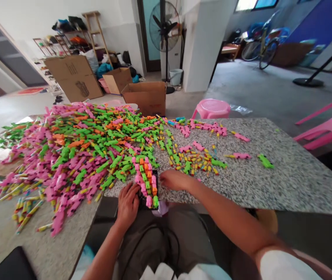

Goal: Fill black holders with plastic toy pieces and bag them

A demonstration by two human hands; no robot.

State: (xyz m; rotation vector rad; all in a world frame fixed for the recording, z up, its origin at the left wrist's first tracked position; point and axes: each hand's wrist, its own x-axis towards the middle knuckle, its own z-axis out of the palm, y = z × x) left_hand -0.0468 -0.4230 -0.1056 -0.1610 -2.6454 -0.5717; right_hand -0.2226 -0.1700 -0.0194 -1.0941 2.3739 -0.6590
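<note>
Rows of small pink, green and orange animal-shaped toys (145, 177) stand packed together at the table's front edge. Under and beside them shows part of a black holder (155, 175). My left hand (128, 203) rests against the left side of these rows, its fingers bent but apart. To the right of the holder, my right hand (173, 180) hovers low over the table with its fingers curled together; what they hold, if anything, is hidden. Just beyond it lie loose yellow-and-red stubby pieces (196, 159) and a green toy (187, 167).
A large heap of pink, green and orange toys with striped sticks (75, 147) covers the left of the granite table (241, 186). A black phone-like object (14, 266) lies front left. Cardboard boxes (145, 97), a pink stool (212, 108) and a standing fan (164, 27) are beyond.
</note>
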